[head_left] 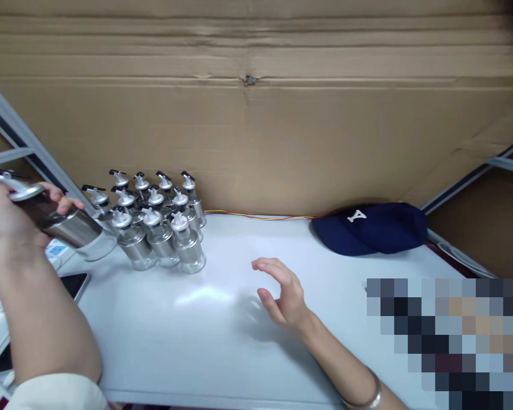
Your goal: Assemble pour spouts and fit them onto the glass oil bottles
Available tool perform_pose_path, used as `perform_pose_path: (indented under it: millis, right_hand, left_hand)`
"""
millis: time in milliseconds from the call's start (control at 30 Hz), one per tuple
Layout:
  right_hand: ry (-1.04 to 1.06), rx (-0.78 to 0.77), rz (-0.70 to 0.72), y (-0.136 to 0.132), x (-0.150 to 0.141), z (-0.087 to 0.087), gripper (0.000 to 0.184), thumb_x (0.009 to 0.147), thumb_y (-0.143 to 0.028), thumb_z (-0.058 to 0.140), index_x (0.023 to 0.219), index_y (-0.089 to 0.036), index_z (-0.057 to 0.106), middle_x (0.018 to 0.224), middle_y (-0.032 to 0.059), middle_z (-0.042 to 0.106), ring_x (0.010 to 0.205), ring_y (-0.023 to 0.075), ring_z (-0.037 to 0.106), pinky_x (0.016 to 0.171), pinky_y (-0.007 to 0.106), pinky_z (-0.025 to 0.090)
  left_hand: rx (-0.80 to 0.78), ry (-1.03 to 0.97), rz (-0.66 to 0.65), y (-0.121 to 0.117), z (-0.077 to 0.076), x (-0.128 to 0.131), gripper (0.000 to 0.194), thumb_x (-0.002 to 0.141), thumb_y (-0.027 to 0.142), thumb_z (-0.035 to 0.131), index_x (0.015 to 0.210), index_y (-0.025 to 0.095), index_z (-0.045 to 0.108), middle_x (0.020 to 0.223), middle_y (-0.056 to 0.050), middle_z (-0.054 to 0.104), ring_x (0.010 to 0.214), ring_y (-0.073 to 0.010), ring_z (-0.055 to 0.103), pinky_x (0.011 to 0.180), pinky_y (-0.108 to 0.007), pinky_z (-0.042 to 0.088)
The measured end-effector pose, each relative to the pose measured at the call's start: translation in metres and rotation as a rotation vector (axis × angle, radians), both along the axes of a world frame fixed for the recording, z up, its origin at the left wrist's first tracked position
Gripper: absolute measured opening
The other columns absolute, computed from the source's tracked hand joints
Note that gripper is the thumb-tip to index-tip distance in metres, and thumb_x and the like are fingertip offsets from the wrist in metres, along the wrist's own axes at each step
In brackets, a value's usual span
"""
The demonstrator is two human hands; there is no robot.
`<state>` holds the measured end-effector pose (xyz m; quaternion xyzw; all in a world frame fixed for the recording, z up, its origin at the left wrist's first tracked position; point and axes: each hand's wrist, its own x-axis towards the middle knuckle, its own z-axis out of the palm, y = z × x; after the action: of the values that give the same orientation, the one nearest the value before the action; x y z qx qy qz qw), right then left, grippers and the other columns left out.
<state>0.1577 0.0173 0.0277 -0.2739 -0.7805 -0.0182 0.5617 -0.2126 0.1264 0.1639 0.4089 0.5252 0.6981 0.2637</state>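
At the left edge my left hand (8, 219) is wrapped round the upper part of an oil bottle (74, 228). This bottle has a glass base, a steel band and a silver pour spout, and it is tilted. To its right stands a close group of similar oil bottles (160, 242), upright, with silver spouts and black levers. My right hand (284, 293) hovers over the middle of the table (188, 341), its thumb and fingers curved apart with nothing between them. A bracelet circles the right forearm.
A navy cap (370, 230) with a white letter lies at the back right. Thin red and yellow wires (260, 216) run along the cardboard wall (256, 142). A phone (76, 285) and white cables are beside my left arm. The lower right corner is pixelated.
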Motion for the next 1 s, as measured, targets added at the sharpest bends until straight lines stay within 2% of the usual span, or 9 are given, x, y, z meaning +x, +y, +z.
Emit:
perform_pose_path:
  millis: [67,133,233,367,533,667,833,900,1000]
  right_hand:
    - [-0.009,-0.001,0.003,0.000,0.000,-0.001,0.035,0.089,-0.020,0.044,0.124,-0.017,0.043,0.092,0.0115,0.063,0.080,0.0220,0.062,0.065,0.038,0.055]
    - [-0.020,-0.006,0.001,0.000,0.000,-0.001,0.034,0.089,-0.020,0.044,0.123,-0.017,0.044,0.090,0.0112,0.063,0.079,0.0218,0.062,0.065,0.037,0.055]
    - [-0.031,-0.014,-0.005,-0.001,0.000,0.000,0.033,0.089,-0.019,0.044,0.122,-0.018,0.044,0.088,0.0099,0.063,0.076,0.0208,0.062,0.064,0.036,0.055]
    - [-0.037,-0.014,0.000,-0.001,-0.001,0.001,0.031,0.089,-0.018,0.043,0.120,-0.018,0.045,0.086,0.0092,0.064,0.074,0.0198,0.062,0.063,0.035,0.054]
    - [-0.036,-0.012,0.003,0.000,-0.003,0.001,0.030,0.089,-0.015,0.041,0.118,-0.018,0.048,0.085,0.0089,0.064,0.072,0.0190,0.062,0.061,0.033,0.054]
    - [-0.051,-0.015,-0.009,-0.001,-0.003,0.000,0.029,0.088,-0.016,0.042,0.116,-0.018,0.048,0.085,0.0089,0.064,0.072,0.0196,0.063,0.062,0.034,0.054]
    - [-0.042,-0.045,-0.009,-0.004,-0.006,-0.001,0.024,0.089,-0.016,0.042,0.112,-0.018,0.051,0.085,0.0086,0.065,0.073,0.0192,0.063,0.063,0.033,0.054]
    - [0.004,-0.112,-0.016,-0.004,-0.008,-0.003,0.021,0.090,-0.018,0.042,0.108,-0.019,0.053,0.086,0.0078,0.065,0.075,0.0189,0.064,0.067,0.033,0.055]
    - [0.102,-0.327,-0.033,0.003,-0.012,-0.014,0.020,0.092,-0.024,0.044,0.107,-0.020,0.057,0.096,0.0082,0.066,0.088,0.0188,0.064,0.076,0.032,0.055]
  left_hand:
    - [-0.055,-0.115,0.043,0.004,-0.005,0.004,0.042,0.082,0.024,0.009,0.055,0.016,0.040,0.041,0.002,0.037,0.037,-0.0097,0.038,0.057,-0.032,0.047]
    - [-0.136,-0.100,0.014,0.008,-0.012,0.003,0.042,0.083,0.022,0.011,0.055,0.015,0.041,0.039,0.002,0.039,0.040,-0.0096,0.041,0.061,-0.031,0.047]
    - [-0.227,0.001,-0.120,0.011,-0.024,0.000,0.043,0.086,0.021,0.010,0.057,0.014,0.041,0.040,0.002,0.041,0.047,-0.0100,0.047,0.065,-0.027,0.045]
    - [-0.303,0.069,-0.261,0.012,-0.034,0.001,0.040,0.085,0.021,0.009,0.060,0.014,0.040,0.041,0.002,0.043,0.048,-0.0093,0.044,0.058,-0.018,0.037]
    - [-0.383,0.017,-0.227,0.020,-0.043,0.001,0.032,0.082,0.012,0.014,0.066,0.013,0.041,0.046,0.002,0.041,0.049,-0.0087,0.041,0.056,-0.017,0.034]
    - [-0.360,-0.010,-0.178,0.023,-0.049,-0.003,0.033,0.082,0.006,0.014,0.067,0.012,0.043,0.047,0.002,0.044,0.048,-0.0088,0.041,0.054,-0.016,0.032]
    - [-0.268,-0.100,-0.258,0.022,-0.049,-0.012,0.027,0.078,0.002,0.027,0.067,0.010,0.050,0.052,0.001,0.055,0.054,-0.0101,0.053,0.059,-0.017,0.038]
    - [-0.181,-0.170,-0.220,0.023,-0.049,-0.021,0.024,0.074,0.000,0.032,0.068,0.011,0.052,0.055,0.002,0.058,0.057,-0.0108,0.056,0.063,-0.020,0.042]
    - [-0.062,-0.271,-0.093,0.025,-0.051,-0.039,0.023,0.073,-0.003,0.032,0.068,0.013,0.047,0.054,0.005,0.058,0.060,-0.0091,0.058,0.063,-0.018,0.042]
